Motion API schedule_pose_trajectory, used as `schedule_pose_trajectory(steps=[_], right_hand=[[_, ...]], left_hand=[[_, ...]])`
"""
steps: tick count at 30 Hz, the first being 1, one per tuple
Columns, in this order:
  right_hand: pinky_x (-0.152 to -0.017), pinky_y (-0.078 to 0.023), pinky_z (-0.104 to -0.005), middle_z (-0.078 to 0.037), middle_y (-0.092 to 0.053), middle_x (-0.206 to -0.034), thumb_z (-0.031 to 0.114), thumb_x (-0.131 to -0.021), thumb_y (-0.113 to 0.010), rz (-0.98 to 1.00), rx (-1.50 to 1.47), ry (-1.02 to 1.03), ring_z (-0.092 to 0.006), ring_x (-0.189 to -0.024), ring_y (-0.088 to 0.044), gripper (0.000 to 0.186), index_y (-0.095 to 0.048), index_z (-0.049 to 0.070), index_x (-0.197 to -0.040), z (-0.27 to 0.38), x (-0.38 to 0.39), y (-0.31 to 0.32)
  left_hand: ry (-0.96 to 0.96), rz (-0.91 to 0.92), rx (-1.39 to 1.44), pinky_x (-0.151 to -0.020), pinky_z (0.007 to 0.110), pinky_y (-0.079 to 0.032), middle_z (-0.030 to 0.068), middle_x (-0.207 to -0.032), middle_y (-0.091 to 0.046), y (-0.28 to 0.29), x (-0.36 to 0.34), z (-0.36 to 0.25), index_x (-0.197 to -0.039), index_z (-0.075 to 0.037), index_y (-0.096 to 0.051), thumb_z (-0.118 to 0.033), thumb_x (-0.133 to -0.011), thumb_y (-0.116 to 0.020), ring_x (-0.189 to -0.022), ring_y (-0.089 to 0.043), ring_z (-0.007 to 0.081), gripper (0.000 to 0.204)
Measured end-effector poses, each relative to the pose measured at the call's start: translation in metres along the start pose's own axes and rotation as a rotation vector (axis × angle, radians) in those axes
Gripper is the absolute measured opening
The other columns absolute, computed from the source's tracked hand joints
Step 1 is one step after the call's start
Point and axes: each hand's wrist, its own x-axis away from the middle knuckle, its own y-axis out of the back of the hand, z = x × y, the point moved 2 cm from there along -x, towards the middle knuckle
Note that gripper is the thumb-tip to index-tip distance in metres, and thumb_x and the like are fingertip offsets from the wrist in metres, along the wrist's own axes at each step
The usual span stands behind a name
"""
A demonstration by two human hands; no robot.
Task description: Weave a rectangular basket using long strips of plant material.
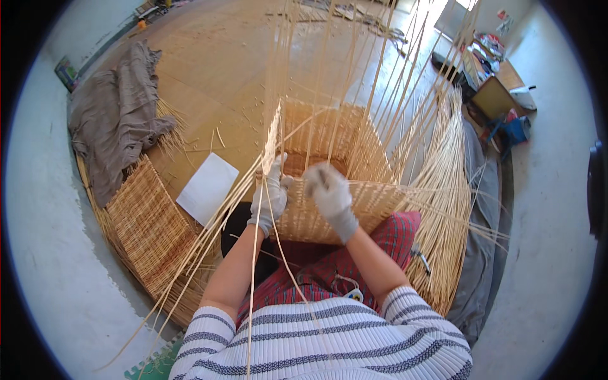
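Note:
A half-woven wicker basket [367,206] with square corners stands against my lap, its tall upright stakes rising from the rim. My left hand [272,197], in a pale work glove, is closed on the basket's near left corner, where several loose wicker strands [218,221] trail off to the lower left. My right hand [330,195], gloved too and somewhat blurred, is at the near wall's rim with its fingers curled in. What lies between those fingers is hidden. Two thin strands [255,278] hang from the left hand toward my shirt.
A large bundle of wicker rods [443,209] lies at my right. To the left are a flat woven panel [152,225], a white sheet [208,188] and a grey-brown cloth [117,114]. A wooden chair-like piece [494,104] stands by the right wall. Cut scraps dot the floor.

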Motion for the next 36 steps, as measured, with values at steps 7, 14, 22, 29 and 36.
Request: schedule_pose_trajectory(steps=[7, 14, 22, 29, 36], right_hand=[[-0.083, -0.056, -0.0344, -0.01, -0.071, -0.114, 0.007, -0.098, -0.063, -0.2, -0.143, 0.085, -0.0201, -0.093, -0.069, 0.027, -0.066, 0.003, -0.125, 0.006, -0.001, 0.009], [-0.076, -0.056, -0.0339, -0.011, -0.064, -0.133, -0.001, -0.095, -0.058, -0.335, 0.431, 0.414, -0.0224, -0.096, -0.07, 0.058, -0.041, 0.008, -0.149, 0.026, -0.071, 0.005], [-0.069, -0.052, -0.0278, -0.014, -0.069, -0.116, 0.0, -0.097, -0.058, -0.395, 0.346, 0.352, -0.0101, -0.078, -0.062, 0.03, -0.059, 0.005, -0.127, -0.014, 0.009, 0.06], [-0.045, -0.039, -0.019, -0.01, -0.07, -0.106, 0.008, -0.101, -0.056, -0.494, -0.097, 0.382, -0.0036, -0.054, -0.048, 0.057, -0.033, 0.012, -0.154, -0.058, -0.001, 0.136], [-0.067, -0.051, -0.0243, -0.013, -0.067, -0.123, 0.0, -0.098, -0.049, -0.458, 0.487, 0.304, -0.0143, -0.086, -0.066, 0.036, -0.062, 0.007, -0.131, 0.01, 0.008, 0.142]], left_hand=[[-0.047, -0.077, 0.061, -0.068, 0.044, -0.053, 0.017, -0.103, -0.069, 0.008, 0.006, -0.026, -0.141, -0.021, -0.053, -0.022, -0.103, -0.056, -0.075, -0.067, 0.0316, 0.039], [0.18, -0.112, 0.097, -0.08, 0.046, -0.054, 0.0133, -0.106, -0.072, -0.007, -0.003, -0.027, -0.131, -0.017, -0.059, -0.03, -0.099, -0.065, -0.094, -0.07, 0.0346, 0.035], [-0.514, -0.261, -0.408, -0.077, 0.042, -0.055, 0.0202, -0.141, -0.051, -0.044, 0.037, -0.037, -0.154, -0.028, -0.039, -0.01, -0.091, -0.064, -0.084, -0.067, 0.0288, 0.071], [-0.504, -0.076, -0.807, -0.072, 0.038, -0.053, 0.0159, -0.131, -0.055, -0.061, 0.033, -0.063, -0.154, -0.027, -0.042, -0.006, -0.086, -0.059, -0.07, -0.06, 0.0271, 0.073], [-0.836, -0.14, -0.489, -0.065, 0.039, -0.054, 0.0166, -0.129, -0.053, -0.125, 0.031, -0.096, -0.156, -0.02, -0.036, -0.007, -0.088, -0.058, -0.07, -0.061, 0.0258, 0.072]])
